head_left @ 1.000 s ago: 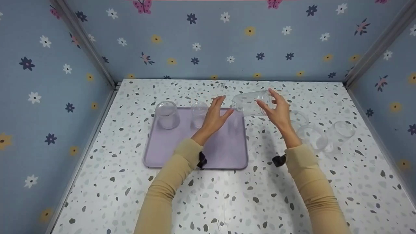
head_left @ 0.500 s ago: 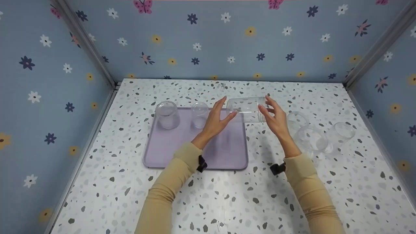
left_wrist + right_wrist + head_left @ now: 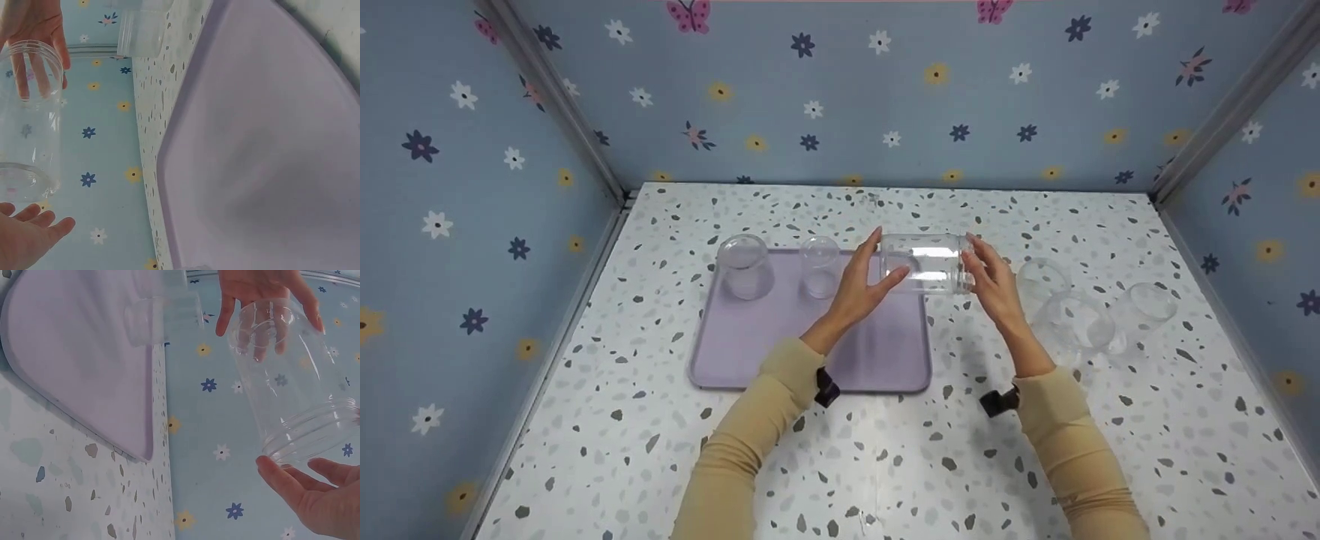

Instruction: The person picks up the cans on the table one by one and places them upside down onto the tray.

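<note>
A clear plastic jar (image 3: 922, 262) lies sideways in the air over the back right corner of the lilac tray (image 3: 877, 360). My right hand (image 3: 997, 285) holds it by the ridged mouth end, thumb and fingers set round the rim. At the plain base end is my left hand (image 3: 855, 289), its fingers extended and spread; through the clear wall in the right wrist view, those left fingers (image 3: 264, 337) show behind the base. Two more clear jars, a wide one (image 3: 746, 266) and a narrower one (image 3: 820, 266), stand along the tray's back edge.
Right of the right forearm, several clear containers stand close together on the speckled table (image 3: 885, 465), among them a round one (image 3: 1076, 322) and a tall one (image 3: 1144, 311). Flower-patterned wall panels (image 3: 840, 90) rise behind and on both sides.
The jar has come lower, nearer to me and slightly left, turning from a slant to almost level. My right hand moved with it, and its base end now sits between my left thumb and fingers.
</note>
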Action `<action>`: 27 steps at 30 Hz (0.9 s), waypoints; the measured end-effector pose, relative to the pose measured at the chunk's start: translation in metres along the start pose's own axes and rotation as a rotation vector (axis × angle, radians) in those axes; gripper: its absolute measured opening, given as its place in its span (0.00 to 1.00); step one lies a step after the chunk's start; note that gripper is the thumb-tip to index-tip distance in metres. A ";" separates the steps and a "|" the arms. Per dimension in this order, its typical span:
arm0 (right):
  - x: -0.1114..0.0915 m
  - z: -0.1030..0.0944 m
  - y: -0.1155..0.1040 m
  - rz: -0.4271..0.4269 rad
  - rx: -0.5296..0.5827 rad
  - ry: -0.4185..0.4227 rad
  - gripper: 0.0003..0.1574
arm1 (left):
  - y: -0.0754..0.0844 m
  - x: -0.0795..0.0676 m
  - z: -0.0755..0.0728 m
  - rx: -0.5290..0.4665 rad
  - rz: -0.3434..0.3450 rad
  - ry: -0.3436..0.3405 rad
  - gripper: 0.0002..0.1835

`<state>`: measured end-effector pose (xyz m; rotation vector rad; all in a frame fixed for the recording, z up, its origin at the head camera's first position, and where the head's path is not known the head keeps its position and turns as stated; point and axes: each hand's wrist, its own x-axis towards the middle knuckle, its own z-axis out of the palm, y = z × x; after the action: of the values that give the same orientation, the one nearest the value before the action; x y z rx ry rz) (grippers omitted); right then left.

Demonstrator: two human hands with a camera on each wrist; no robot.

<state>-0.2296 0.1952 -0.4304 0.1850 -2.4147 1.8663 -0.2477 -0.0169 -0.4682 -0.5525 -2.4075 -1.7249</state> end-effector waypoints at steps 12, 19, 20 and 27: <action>-0.005 0.002 0.014 0.060 0.135 -0.010 0.31 | 0.003 -0.007 0.007 -0.121 -0.018 0.025 0.44; -0.009 0.003 0.020 0.063 0.207 -0.011 0.30 | 0.007 -0.013 0.007 -0.187 -0.067 0.033 0.42; -0.010 0.003 0.021 0.061 0.211 -0.012 0.29 | 0.009 -0.014 0.006 -0.199 -0.067 0.032 0.41; -0.014 0.001 0.028 0.057 0.270 -0.058 0.30 | 0.036 -0.022 -0.002 -0.238 -0.072 0.023 0.38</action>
<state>-0.2198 0.2017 -0.4598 0.1919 -2.2152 2.2379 -0.2142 -0.0133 -0.4429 -0.4742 -2.2477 -2.0521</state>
